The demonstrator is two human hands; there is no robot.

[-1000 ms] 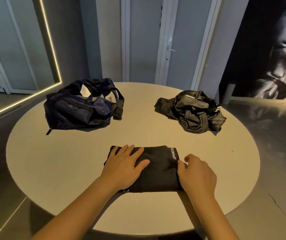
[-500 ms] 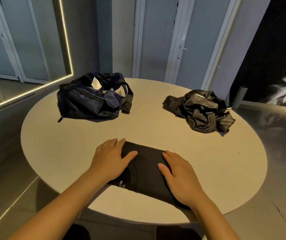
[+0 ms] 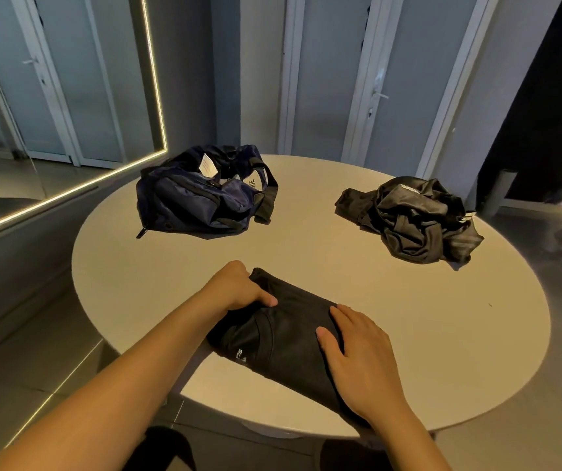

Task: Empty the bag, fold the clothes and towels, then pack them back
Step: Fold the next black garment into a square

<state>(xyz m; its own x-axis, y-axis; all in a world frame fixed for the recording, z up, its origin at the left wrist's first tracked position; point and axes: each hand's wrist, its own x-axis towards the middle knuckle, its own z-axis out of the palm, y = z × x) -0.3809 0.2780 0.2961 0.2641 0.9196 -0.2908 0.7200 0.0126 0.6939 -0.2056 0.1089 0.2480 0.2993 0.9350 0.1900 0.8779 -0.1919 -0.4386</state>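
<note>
head view is showing a folded black garment with small white lettering [image 3: 289, 334] lying on the round beige table [image 3: 442, 334], near its front edge. the left hand [image 3: 238, 287] is gripping the garment's far left end, fingers curled over it and thumb on top. the right hand [image 3: 361, 355] is lying flat on the near right end, pressing rather than grasping. judging by this, one piece is looking folded, while a crumpled heap of shiny black clothing [image 3: 415, 222] is waiting well apart at the far right. the slumped navy fabric duffel bag [image 3: 191, 205] is sitting at the far left; packing back is not yet showing. the bag's inside is hidden, so whether it is fully emptied is unclear. the right wrist is covering the garment's near corner.
</note>
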